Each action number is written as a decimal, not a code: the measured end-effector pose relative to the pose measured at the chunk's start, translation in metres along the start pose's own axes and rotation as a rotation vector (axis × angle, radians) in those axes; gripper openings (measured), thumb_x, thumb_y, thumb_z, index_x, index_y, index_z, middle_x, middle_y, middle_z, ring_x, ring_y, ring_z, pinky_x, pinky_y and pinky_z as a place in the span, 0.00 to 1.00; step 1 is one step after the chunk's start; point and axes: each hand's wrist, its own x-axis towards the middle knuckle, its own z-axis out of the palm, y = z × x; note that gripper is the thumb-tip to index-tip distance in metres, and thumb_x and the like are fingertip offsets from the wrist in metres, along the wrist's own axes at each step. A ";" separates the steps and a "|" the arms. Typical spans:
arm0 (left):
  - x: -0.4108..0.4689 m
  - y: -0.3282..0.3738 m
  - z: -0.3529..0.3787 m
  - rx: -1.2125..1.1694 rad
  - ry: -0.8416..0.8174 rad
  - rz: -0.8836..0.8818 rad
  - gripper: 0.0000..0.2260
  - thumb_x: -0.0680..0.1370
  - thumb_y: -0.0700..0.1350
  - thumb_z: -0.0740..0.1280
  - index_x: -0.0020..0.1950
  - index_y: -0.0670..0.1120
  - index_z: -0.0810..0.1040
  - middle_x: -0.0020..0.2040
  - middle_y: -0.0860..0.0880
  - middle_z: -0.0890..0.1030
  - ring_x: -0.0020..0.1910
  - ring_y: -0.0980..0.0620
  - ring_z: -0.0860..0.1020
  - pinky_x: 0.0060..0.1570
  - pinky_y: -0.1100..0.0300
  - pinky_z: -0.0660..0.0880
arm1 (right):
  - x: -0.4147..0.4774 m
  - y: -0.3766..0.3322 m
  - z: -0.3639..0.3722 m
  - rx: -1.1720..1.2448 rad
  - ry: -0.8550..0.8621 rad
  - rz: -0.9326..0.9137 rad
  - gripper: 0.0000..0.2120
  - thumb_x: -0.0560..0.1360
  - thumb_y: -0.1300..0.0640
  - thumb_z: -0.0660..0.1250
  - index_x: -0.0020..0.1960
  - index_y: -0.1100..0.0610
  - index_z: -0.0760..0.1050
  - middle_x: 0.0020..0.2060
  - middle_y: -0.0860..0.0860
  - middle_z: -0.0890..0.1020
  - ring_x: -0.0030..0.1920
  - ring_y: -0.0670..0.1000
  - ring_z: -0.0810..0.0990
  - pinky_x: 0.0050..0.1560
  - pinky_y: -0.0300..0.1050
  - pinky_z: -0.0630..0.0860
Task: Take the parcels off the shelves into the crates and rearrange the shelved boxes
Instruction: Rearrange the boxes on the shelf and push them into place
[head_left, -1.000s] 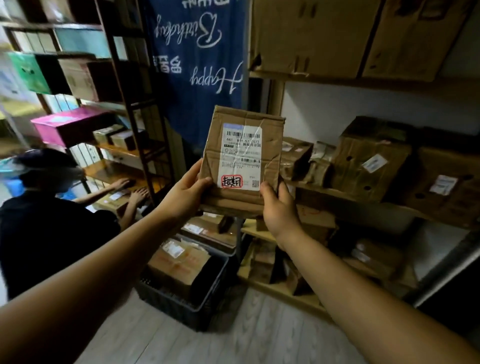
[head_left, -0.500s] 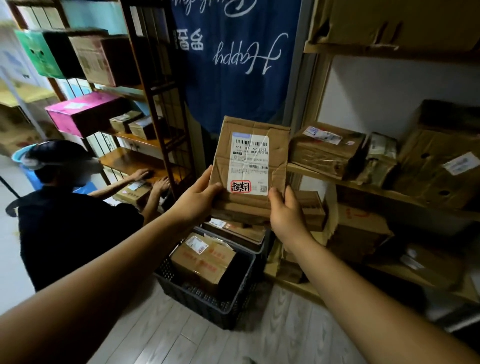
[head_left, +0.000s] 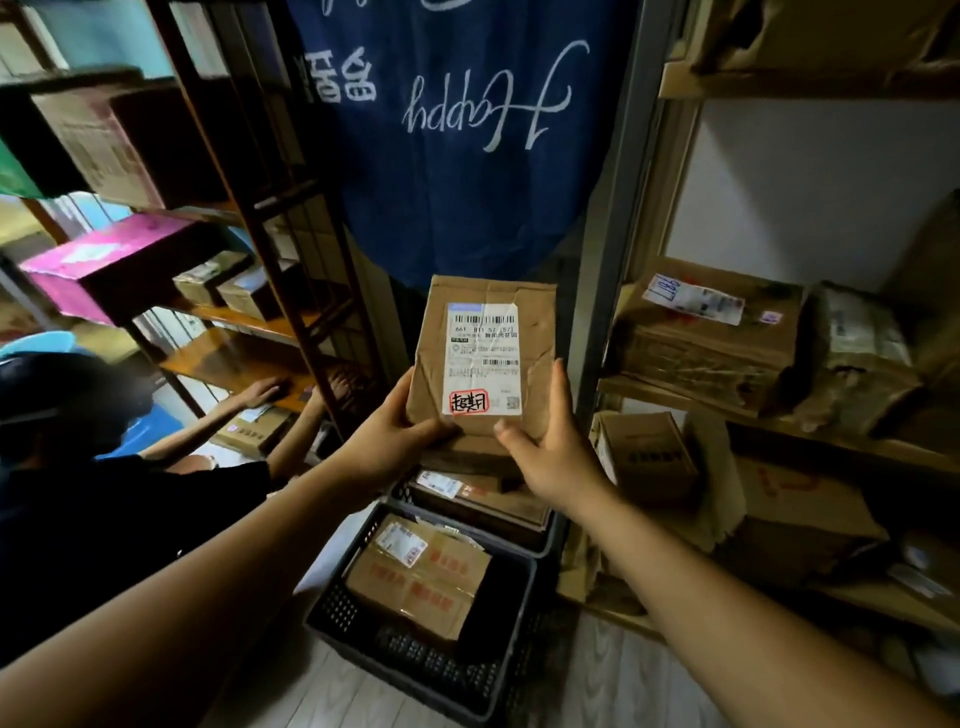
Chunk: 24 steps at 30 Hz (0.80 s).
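- A dark blue cloth banner (head_left: 457, 208) hangs at the centre, its white script (head_left: 488, 111) reading "Happy" upside down.
- A grey upright post (head_left: 615, 249) stands just beside the banner's right edge.
- A white wall (head_left: 810, 197) shows on the right.
- Another person in a black top (head_left: 104, 519) and dark cap (head_left: 62, 384) crouches at the lower left, both arms stretched forward.
- A pale blue rounded object (head_left: 47, 343) sits behind that person, partly hidden.
- The floor (head_left: 322, 691) is pale wood-grain planks.

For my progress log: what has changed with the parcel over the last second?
The parcel has moved left, away from the right-hand shelves, and is now held before the blue cloth, above the crates. The left hand and right hand grip its lower part as before; nothing was let go.
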 end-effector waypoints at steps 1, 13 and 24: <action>0.012 -0.003 -0.006 0.009 -0.034 0.005 0.34 0.72 0.40 0.69 0.72 0.60 0.58 0.59 0.50 0.76 0.55 0.49 0.79 0.47 0.56 0.79 | 0.009 0.003 0.002 0.006 0.005 0.010 0.45 0.77 0.57 0.65 0.75 0.42 0.32 0.75 0.46 0.60 0.73 0.49 0.61 0.71 0.52 0.57; 0.161 -0.040 -0.068 0.088 -0.494 0.139 0.42 0.69 0.24 0.67 0.73 0.52 0.51 0.60 0.50 0.75 0.52 0.64 0.79 0.45 0.68 0.77 | 0.096 0.029 0.045 0.075 0.238 0.169 0.55 0.71 0.63 0.73 0.75 0.44 0.31 0.71 0.44 0.65 0.67 0.40 0.62 0.71 0.46 0.60; 0.284 -0.058 -0.105 0.088 -0.641 0.100 0.41 0.69 0.26 0.69 0.74 0.48 0.52 0.56 0.53 0.75 0.55 0.60 0.76 0.42 0.70 0.77 | 0.188 0.031 0.077 -0.021 0.445 0.234 0.53 0.70 0.63 0.73 0.75 0.40 0.38 0.59 0.32 0.66 0.64 0.36 0.62 0.64 0.41 0.59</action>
